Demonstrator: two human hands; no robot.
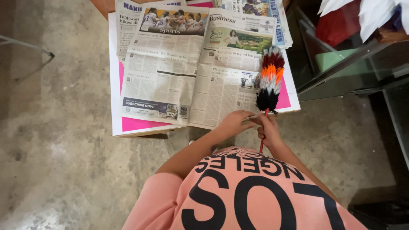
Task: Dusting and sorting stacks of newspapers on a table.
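A feather duster [270, 79] is gripped by its thin red handle in the right hand [267, 130], whose fingers are closed around the stick just below the black base of the feathers. A short length of the red handle is seen sticking out beneath the fist, toward the person's body. Directly above the grip, the duster's head is held nearly upright in the view, and its feathers are banded from the grip outward in black, white-grey, orange, dark red and a mixed tip. The left hand [233, 122] is placed just beside the right, at its left, with its fingertips bent toward the handle at the top of the grip; whether they actually press on it cannot be told. Beyond the grip, the feathers are laid over the right-hand page of an opened newspaper [187, 72], which is spread across a low table [116, 98] covered in bright pink and edged in white. Further papers are seen stacked past the newspaper's far edge. Below the grip, a salmon-pink shirt [238, 196] with large black lettering fills the foreground, and bare concrete floor [59, 136] surrounds the table.
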